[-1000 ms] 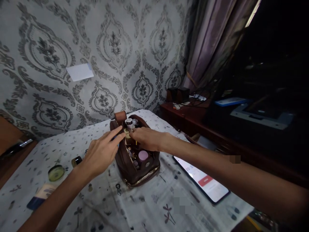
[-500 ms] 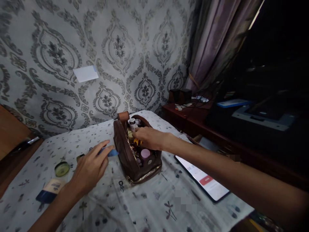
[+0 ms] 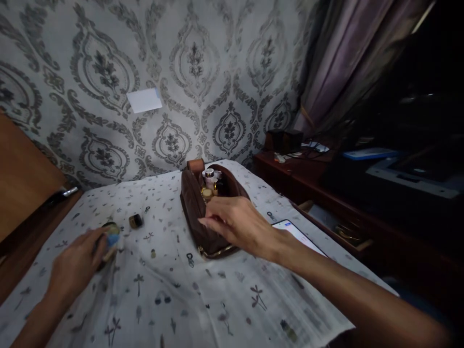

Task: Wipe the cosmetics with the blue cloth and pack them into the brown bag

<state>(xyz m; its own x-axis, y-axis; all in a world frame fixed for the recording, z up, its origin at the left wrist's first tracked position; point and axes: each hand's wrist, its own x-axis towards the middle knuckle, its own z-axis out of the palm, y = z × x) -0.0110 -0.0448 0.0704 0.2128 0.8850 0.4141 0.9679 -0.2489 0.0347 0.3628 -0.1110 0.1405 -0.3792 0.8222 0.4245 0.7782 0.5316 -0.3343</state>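
An open brown zip pouch (image 3: 194, 212) stands in the middle of the patterned tablecloth (image 3: 174, 290), with small jars and bottles (image 3: 209, 180) poking out of its far end. My right hand (image 3: 239, 224) hovers over the pouch's near end, fingers loosely curled and apart, holding nothing I can see. My left hand (image 3: 78, 263) is low at the left of the cloth, fingers closed on a small light-blue item (image 3: 112, 239), right over a round tin that it mostly hides.
A small dark jar (image 3: 136, 221) lies on the cloth left of the pouch. A lit phone (image 3: 299, 234) lies right of my right wrist. A dark wooden cabinet (image 3: 308, 179) with boxes and cables stands at the right, a wooden board (image 3: 25, 174) at the left.
My left hand has drawn the blue item out of the pouch and carried it left and down to the cloth. My right hand has slid from the pouch's middle to its near end.
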